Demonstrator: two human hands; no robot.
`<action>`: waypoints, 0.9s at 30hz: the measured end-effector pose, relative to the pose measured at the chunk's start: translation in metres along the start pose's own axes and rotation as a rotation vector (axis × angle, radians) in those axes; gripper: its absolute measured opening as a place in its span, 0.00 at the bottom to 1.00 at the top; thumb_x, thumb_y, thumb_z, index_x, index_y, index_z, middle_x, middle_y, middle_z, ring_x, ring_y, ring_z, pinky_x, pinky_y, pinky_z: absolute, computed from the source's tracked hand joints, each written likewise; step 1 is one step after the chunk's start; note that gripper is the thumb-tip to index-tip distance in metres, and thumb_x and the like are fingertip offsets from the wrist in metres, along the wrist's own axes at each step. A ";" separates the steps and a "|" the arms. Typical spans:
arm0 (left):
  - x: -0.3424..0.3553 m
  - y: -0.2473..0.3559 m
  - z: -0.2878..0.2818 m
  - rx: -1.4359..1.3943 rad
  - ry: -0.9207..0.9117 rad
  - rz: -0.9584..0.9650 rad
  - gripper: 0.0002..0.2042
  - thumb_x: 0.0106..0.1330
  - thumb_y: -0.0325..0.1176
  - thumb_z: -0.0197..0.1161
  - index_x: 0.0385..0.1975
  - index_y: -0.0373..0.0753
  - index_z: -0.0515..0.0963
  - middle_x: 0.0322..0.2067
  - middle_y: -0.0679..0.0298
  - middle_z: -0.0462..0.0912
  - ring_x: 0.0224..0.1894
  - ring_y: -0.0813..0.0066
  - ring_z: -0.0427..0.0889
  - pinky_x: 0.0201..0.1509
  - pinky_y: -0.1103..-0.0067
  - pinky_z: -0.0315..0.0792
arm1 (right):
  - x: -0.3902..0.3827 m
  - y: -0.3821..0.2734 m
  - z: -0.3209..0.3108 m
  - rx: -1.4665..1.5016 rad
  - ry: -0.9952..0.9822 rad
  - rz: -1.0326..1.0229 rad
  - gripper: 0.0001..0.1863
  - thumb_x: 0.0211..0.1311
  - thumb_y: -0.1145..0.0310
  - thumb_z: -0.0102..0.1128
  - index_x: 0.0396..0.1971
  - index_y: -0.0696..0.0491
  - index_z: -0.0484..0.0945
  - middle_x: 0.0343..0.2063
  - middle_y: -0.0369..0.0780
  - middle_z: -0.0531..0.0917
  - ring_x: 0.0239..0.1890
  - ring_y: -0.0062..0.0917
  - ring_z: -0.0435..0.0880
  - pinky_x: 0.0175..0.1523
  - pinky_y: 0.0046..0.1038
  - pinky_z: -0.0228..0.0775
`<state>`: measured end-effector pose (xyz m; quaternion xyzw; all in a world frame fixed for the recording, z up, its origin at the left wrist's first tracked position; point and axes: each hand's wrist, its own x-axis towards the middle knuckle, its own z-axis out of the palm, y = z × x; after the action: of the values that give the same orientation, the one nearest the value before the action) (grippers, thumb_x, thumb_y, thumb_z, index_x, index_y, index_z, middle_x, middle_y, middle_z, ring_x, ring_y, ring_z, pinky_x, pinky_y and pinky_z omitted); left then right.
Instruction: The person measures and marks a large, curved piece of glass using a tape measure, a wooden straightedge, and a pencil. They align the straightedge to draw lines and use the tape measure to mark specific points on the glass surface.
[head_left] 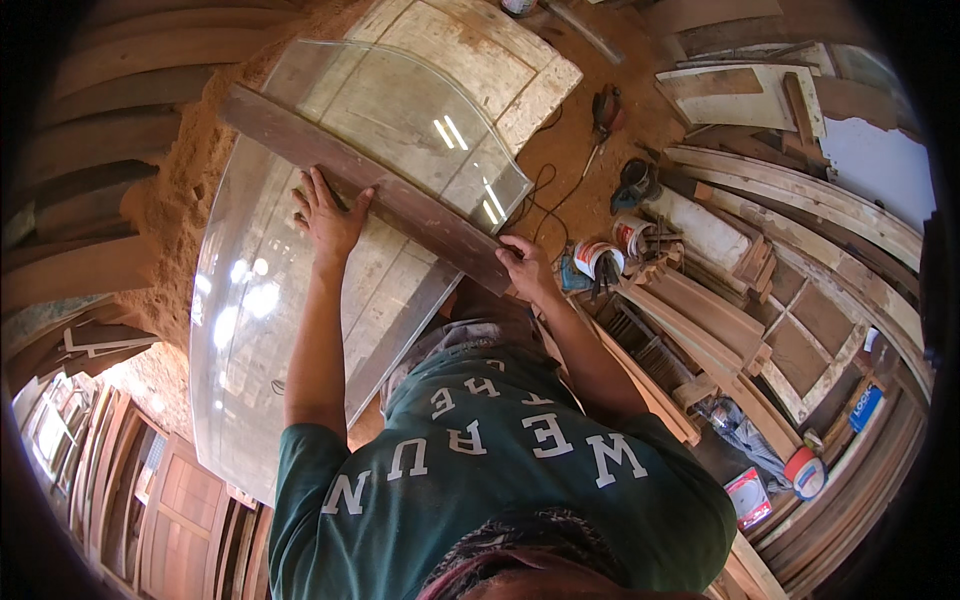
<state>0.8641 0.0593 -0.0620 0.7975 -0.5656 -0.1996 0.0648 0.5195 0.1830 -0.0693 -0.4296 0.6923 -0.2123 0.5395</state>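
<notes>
A long dark brown board [420,220] lies diagonally across a large clear glass sheet [250,380] with curved edges, which rests over a pale wooden panel [510,50]. My left hand [328,218] presses on the board's lower edge with fingers spread, its thumb on the board. Near the board's right end, my right hand [525,262] has its fingers bent round the board, gripping it.
Sawdust covers the floor [590,70] beyond the panel, with a corded power tool [608,110] on it. At the right stand buckets [600,260] among stacked planks [700,330]. More boards and wooden doors [180,500] line the left side.
</notes>
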 end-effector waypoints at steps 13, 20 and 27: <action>0.004 -0.003 0.005 0.059 -0.020 -0.015 0.60 0.55 0.71 0.67 0.78 0.40 0.45 0.78 0.51 0.46 0.79 0.40 0.39 0.75 0.39 0.41 | 0.011 0.033 0.004 0.178 -0.010 -0.006 0.20 0.63 0.59 0.71 0.47 0.59 0.84 0.36 0.46 0.88 0.38 0.25 0.86 0.46 0.29 0.77; 0.004 -0.013 0.010 0.031 -0.024 0.007 0.60 0.55 0.72 0.66 0.78 0.40 0.45 0.78 0.51 0.46 0.79 0.40 0.40 0.75 0.40 0.42 | -0.003 0.004 -0.002 0.190 0.017 0.064 0.19 0.62 0.58 0.72 0.43 0.59 0.85 0.30 0.44 0.87 0.32 0.22 0.84 0.39 0.27 0.76; 0.008 -0.019 0.010 -0.001 -0.019 0.024 0.60 0.55 0.72 0.67 0.78 0.39 0.46 0.78 0.53 0.48 0.79 0.40 0.40 0.75 0.40 0.42 | 0.006 0.020 0.003 0.216 0.027 -0.033 0.19 0.63 0.59 0.71 0.45 0.59 0.85 0.31 0.46 0.88 0.32 0.23 0.86 0.40 0.28 0.77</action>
<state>0.8788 0.0594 -0.0794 0.7886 -0.5757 -0.2067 0.0624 0.5148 0.1896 -0.0884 -0.3772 0.6655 -0.3005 0.5696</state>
